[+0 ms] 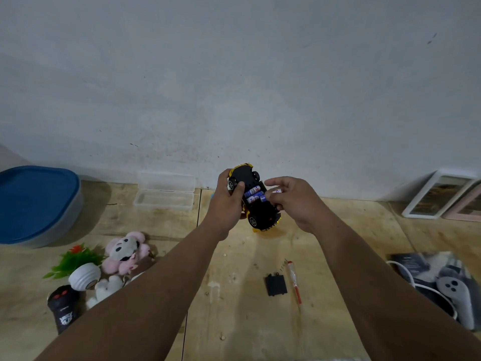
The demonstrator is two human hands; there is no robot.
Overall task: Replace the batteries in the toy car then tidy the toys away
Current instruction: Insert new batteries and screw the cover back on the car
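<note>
Wooden counter (234, 295) below; left grip (226, 201) clamps upturned toy car (253, 201) steady, right grip (289, 201) pinching battery (276, 191) beside bay.

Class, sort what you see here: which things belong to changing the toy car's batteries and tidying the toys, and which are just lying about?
Part of the job:
toy car, held upside down in the left hand
batteries
right hand, pinching a battery
black cover
screwdriver
remote control
pink plush toy
blue-lidded tub

Lying about:
picture frames
clear plastic case
small plant pot
</note>
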